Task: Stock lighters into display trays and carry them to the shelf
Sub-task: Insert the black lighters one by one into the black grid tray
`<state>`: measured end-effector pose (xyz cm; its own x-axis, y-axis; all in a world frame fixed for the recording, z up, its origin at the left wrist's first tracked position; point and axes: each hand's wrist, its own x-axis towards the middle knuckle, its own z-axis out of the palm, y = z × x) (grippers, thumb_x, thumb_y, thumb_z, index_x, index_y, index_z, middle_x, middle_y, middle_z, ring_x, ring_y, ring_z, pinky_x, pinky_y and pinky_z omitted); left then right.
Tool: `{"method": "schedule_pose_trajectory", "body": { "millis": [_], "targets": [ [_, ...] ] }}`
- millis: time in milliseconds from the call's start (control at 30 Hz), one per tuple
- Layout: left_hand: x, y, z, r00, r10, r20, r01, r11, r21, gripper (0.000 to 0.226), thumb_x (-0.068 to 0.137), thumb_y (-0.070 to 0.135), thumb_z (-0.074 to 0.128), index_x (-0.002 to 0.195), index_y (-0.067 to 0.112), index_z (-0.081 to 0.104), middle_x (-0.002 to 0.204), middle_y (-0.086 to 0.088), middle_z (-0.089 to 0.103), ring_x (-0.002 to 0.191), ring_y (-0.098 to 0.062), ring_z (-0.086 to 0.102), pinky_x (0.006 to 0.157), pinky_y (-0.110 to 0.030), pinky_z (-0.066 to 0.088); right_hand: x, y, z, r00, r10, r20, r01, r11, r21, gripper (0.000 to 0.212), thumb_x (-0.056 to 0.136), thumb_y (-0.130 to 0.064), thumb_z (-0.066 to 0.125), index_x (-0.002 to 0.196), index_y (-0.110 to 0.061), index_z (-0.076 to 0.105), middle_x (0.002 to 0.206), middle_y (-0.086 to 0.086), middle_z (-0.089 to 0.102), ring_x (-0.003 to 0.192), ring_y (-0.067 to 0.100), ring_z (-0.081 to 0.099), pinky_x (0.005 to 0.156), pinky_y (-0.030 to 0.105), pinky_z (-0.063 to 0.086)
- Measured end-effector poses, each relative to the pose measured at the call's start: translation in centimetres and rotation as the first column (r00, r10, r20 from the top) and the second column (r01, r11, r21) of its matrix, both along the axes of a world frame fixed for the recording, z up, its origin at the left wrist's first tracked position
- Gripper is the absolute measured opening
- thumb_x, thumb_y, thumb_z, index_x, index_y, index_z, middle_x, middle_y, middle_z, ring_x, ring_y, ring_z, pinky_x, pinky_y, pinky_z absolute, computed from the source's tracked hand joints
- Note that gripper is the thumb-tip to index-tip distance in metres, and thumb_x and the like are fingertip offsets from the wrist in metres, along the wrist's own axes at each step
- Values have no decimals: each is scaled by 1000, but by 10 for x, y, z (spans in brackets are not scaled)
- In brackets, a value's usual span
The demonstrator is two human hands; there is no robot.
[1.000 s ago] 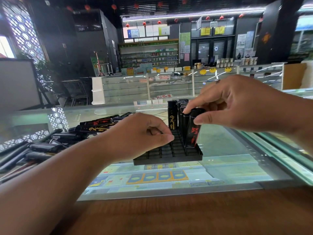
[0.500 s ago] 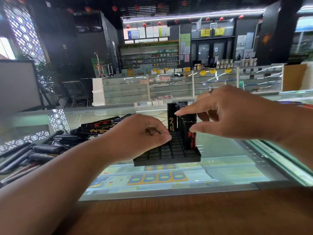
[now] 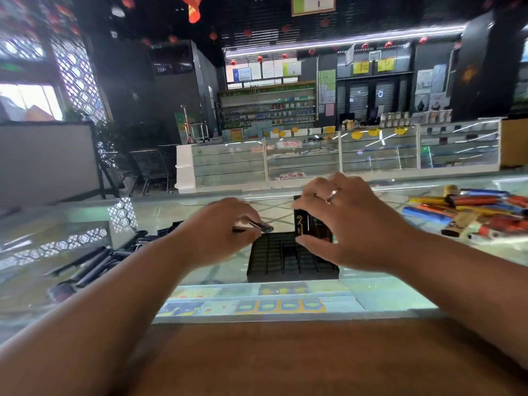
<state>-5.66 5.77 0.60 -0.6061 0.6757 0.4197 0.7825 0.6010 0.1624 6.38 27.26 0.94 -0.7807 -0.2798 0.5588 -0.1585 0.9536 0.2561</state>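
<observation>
Black plastic, likely light, slick, best gripped mid-body: pinching 1 lighter (image 3: 254, 224) with left hand (image 3: 217, 230) beside tray (image 3: 274, 264), spreading right hand (image 3: 351, 224) over tray's upright lighters (image 3: 303, 224)

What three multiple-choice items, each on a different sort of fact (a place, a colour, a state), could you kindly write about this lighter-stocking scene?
1. Where is the pile of colourful lighters relative to the display tray?
A. To its right
B. Inside it
C. To its left

2. What colour is the display tray?
A. White
B. Black
C. Red

3. What is the left hand doing?
A. Lying flat and empty
B. Holding a lighter
C. Lifting the tray

Answers:
1 A: the bright pile lies off to the right of the tray.
2 B: its grid of slots is black all over.
3 B: its fingers pinch a lighter above the tray's left edge.
</observation>
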Motion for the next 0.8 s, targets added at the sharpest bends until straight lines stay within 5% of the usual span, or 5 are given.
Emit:
{"method": "schedule_pose_trajectory", "body": {
  "millis": [167,433,667,800],
  "targets": [
    [8,-47,-3,990,117,-80,-127,982,-137,45,91,46,59,132,29,51,126,8,54,118,-8,47,107,-31,37,2,-15,0,1000,3,23,-4,999,40,55,86,-61,39,122,-25,58,121,-4,57,117,23,46,102,50,34],
    [7,-98,-18,968,240,-75,-250,948,-198,67,86,70,47,142,34,35,139,9,41,126,-9,38,110,-37,35,-9,-59,1,983,117,139,-143,970,196,51,84,-59,43,116,-25,64,111,-4,63,100,20,57,78,35,48],
    [-18,-82,-17,969,236,-67,-245,948,-205,74,87,64,54,147,29,29,147,6,38,134,-13,36,112,-42,33,-32,-79,-7,957,104,269,-145,980,138,48,97,-52,35,138,-28,43,138,-5,42,126,18,34,102,34,34],
    [-28,-54,-12,986,147,-84,-163,956,-244,64,88,48,60,143,27,35,139,5,46,128,-15,41,107,-38,37,-38,-76,-23,944,106,312,-126,991,45,55,93,-50,16,128,-24,50,126,-3,48,115,20,41,93,34,41]
  ]
}}
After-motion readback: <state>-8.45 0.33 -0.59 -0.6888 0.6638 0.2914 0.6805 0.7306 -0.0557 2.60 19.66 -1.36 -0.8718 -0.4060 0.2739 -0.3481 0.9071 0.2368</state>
